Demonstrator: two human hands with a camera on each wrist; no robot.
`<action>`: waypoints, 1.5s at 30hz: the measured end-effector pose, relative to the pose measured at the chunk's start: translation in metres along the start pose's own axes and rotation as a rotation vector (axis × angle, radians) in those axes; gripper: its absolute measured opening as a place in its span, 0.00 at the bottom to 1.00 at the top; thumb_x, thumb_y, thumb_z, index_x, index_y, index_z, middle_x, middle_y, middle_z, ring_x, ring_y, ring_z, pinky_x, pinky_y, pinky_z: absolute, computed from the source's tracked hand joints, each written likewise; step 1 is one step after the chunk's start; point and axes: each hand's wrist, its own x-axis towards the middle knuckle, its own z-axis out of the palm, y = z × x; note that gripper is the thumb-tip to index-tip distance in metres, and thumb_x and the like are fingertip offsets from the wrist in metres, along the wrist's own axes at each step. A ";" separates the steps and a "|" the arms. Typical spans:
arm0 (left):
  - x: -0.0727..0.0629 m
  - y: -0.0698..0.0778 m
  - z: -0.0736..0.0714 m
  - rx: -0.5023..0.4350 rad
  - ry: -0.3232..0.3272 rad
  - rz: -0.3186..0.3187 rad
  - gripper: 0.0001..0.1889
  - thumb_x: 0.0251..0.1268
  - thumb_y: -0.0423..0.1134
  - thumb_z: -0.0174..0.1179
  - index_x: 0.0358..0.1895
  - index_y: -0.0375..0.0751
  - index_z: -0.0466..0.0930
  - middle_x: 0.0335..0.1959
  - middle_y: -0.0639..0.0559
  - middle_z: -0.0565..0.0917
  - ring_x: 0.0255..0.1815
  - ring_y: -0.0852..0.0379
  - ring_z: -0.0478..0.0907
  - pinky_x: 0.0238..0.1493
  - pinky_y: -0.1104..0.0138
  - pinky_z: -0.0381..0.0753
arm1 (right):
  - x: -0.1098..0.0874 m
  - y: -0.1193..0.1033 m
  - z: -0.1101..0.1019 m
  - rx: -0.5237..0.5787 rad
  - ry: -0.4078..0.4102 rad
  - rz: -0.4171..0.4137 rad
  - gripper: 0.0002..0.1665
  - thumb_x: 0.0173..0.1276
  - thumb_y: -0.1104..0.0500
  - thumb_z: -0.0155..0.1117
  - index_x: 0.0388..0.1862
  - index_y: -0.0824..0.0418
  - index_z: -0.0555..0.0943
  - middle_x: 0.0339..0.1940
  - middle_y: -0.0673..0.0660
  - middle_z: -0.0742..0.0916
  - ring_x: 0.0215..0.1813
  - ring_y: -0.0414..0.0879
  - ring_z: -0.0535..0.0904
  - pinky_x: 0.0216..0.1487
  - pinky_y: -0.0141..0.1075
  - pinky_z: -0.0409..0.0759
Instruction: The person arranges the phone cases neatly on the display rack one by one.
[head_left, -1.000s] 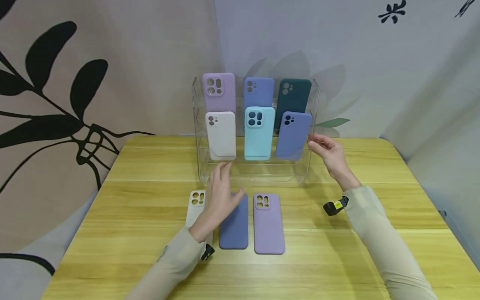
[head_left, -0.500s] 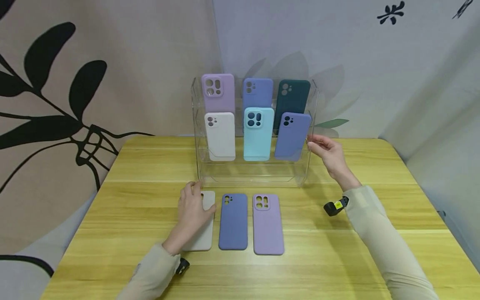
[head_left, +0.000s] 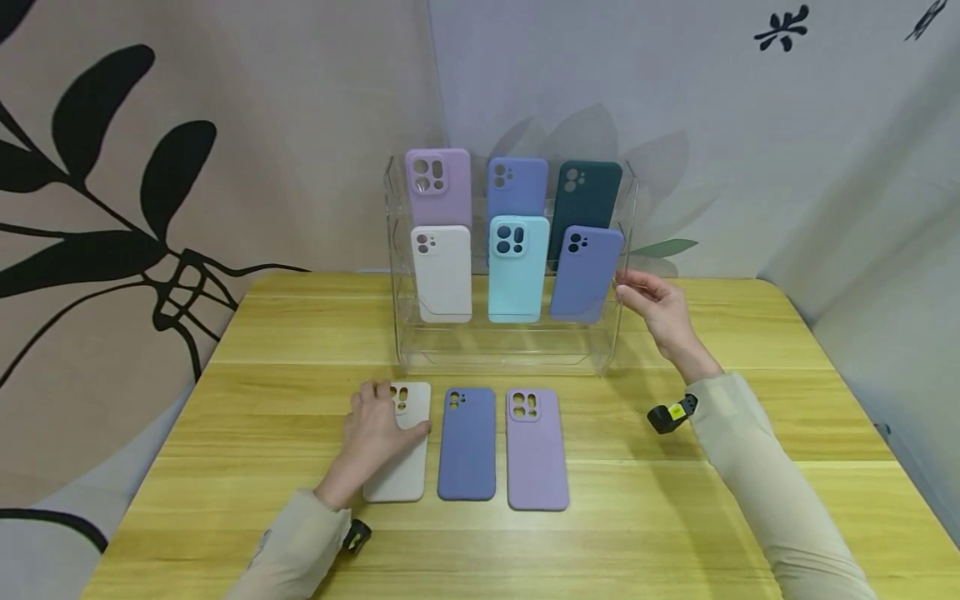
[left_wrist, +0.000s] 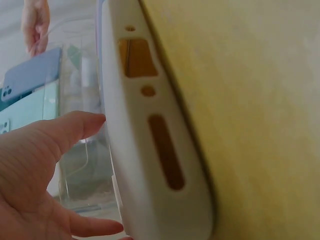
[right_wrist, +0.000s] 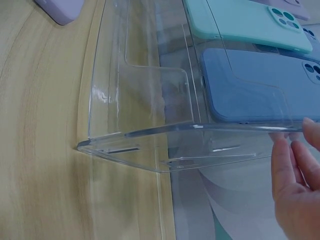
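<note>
A white phone case lies on the wooden table, at the left end of a row of three. My left hand spans it, thumb at its right edge and fingers at its left upper edge. Up close in the left wrist view, the case's bottom edge shows its cutouts. My right hand pinches the right side wall of a clear acrylic display rack; in the right wrist view, the thumb and fingers of that hand meet at the rack's edge.
Beside the white case lie a blue-violet phone case and a lilac one. Two tiers of the rack hold several cases, among them a white one, a turquoise one and a dark green one. A wall stands close behind.
My left hand has moved left and down from in front of the rack onto the white case, uncovering the blue-violet case. My right hand has stayed at the rack's side.
</note>
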 end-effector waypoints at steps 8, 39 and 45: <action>0.002 0.005 0.000 0.016 -0.031 -0.029 0.52 0.40 0.56 0.71 0.62 0.20 0.60 0.55 0.26 0.65 0.52 0.34 0.67 0.40 0.44 0.77 | 0.000 -0.001 0.000 -0.018 0.004 0.010 0.18 0.65 0.66 0.60 0.54 0.72 0.76 0.46 0.49 0.85 0.45 0.37 0.81 0.45 0.25 0.77; 0.000 0.060 -0.017 -0.247 0.211 0.259 0.50 0.36 0.45 0.70 0.68 0.31 0.58 0.62 0.34 0.62 0.59 0.39 0.63 0.45 0.47 0.76 | 0.000 0.000 0.000 -0.043 0.008 0.010 0.17 0.66 0.66 0.60 0.53 0.69 0.78 0.44 0.45 0.85 0.44 0.36 0.80 0.44 0.25 0.78; 0.016 0.078 -0.023 -0.333 0.373 0.342 0.50 0.34 0.42 0.70 0.68 0.33 0.57 0.61 0.35 0.61 0.56 0.40 0.63 0.45 0.49 0.76 | 0.000 -0.001 0.000 -0.026 0.006 0.013 0.12 0.65 0.66 0.61 0.48 0.62 0.81 0.45 0.47 0.85 0.46 0.39 0.80 0.45 0.25 0.78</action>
